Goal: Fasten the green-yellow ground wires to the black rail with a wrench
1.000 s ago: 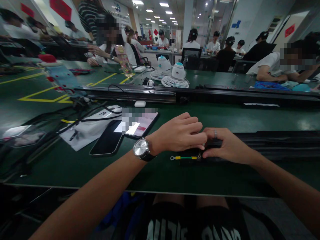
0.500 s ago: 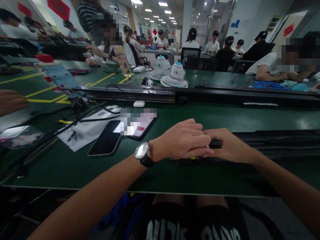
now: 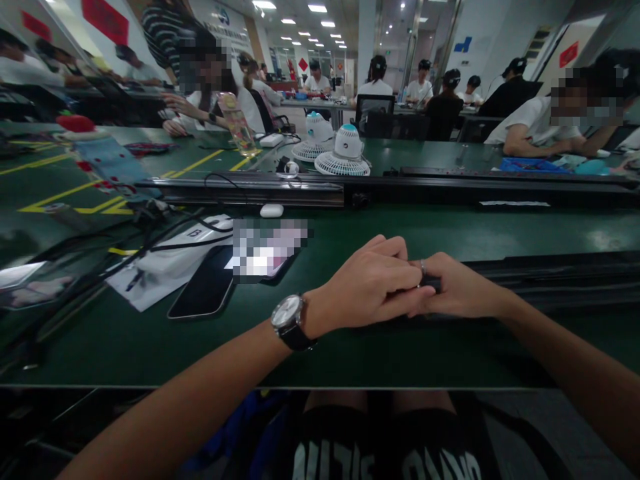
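My left hand [image 3: 373, 287], with a watch on its wrist, lies fingers curled over the end of a long black rail-like part [image 3: 550, 283] that runs off to the right across the green bench [image 3: 320, 353]. My right hand [image 3: 457, 290], a ring on one finger, meets it there and pinches the same black end between thumb and fingers. The two hands touch. The small wire with a yellow sleeve is hidden under my left hand.
Two phones [image 3: 203, 290] and white papers [image 3: 160, 267] with black cables lie to the left. A dark conveyor rail [image 3: 450, 190] crosses the bench behind. Two small white fans [image 3: 343, 157] stand beyond it. Several other people sit at benches around.
My left hand has slid right and down, covering the yellow-sleeved wire that showed a second ago. The hands are pressed closer together. The view has shifted slightly.
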The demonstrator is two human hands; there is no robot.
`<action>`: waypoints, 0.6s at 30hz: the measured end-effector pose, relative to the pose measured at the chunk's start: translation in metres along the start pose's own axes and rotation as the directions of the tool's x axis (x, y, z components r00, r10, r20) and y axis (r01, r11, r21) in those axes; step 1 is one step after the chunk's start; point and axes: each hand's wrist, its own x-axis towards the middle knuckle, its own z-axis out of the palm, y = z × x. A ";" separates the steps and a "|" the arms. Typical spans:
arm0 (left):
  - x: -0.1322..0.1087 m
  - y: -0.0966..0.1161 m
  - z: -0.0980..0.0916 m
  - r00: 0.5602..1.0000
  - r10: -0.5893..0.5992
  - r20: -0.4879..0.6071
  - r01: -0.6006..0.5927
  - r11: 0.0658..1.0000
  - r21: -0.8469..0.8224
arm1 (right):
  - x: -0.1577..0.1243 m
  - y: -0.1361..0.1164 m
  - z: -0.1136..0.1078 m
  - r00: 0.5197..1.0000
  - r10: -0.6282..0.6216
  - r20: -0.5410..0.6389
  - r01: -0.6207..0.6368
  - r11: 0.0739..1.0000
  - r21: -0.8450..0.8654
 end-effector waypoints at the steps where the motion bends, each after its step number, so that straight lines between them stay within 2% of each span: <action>1: 0.000 0.000 0.001 1.000 -0.016 -0.013 0.016 1.000 -0.012 | 0.000 -0.001 0.001 1.000 0.002 0.011 -0.002 1.000 0.006; 6: -0.001 -0.001 0.005 0.994 -0.095 -0.062 0.093 0.995 -0.043 | 0.000 -0.002 0.004 0.997 0.028 0.074 -0.034 0.996 0.082; 10: 0.000 -0.003 0.007 0.987 -0.127 -0.098 0.118 0.989 -0.086 | 0.002 -0.003 0.007 0.997 0.061 0.042 -0.067 0.981 0.184; 18: -0.001 -0.009 0.006 0.974 -0.170 -0.150 0.151 0.979 -0.135 | 0.003 -0.003 0.007 0.998 0.060 -0.008 -0.058 0.980 0.192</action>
